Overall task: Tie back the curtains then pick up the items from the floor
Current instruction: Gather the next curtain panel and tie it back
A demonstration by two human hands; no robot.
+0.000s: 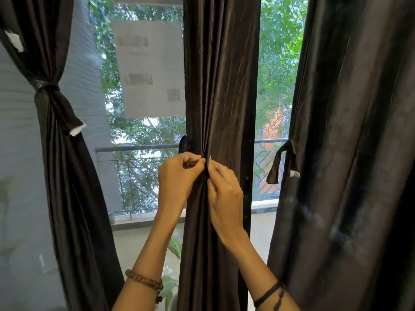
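Observation:
Three dark brown satin curtains hang at a window. The middle curtain point(221, 90) is gathered at waist height, where both my hands meet. My left hand point(177, 176) pinches the fabric band of the tie point(184, 143), whose loop sticks out at the curtain's left edge. My right hand point(224, 191) pinches the bunched folds and tie end just to the right. The left curtain point(56, 131) is bound with a knotted tie point(48, 88). On the right curtain point(350, 142) a tie point(283, 162) hangs loose.
Behind the glass are a balcony railing point(139, 149), green trees and a white paper sheet point(150, 68) stuck on the pane. A black window frame post point(248, 176) stands right of the middle curtain. A leafy plant point(170, 286) shows low between my arms. The floor is hidden.

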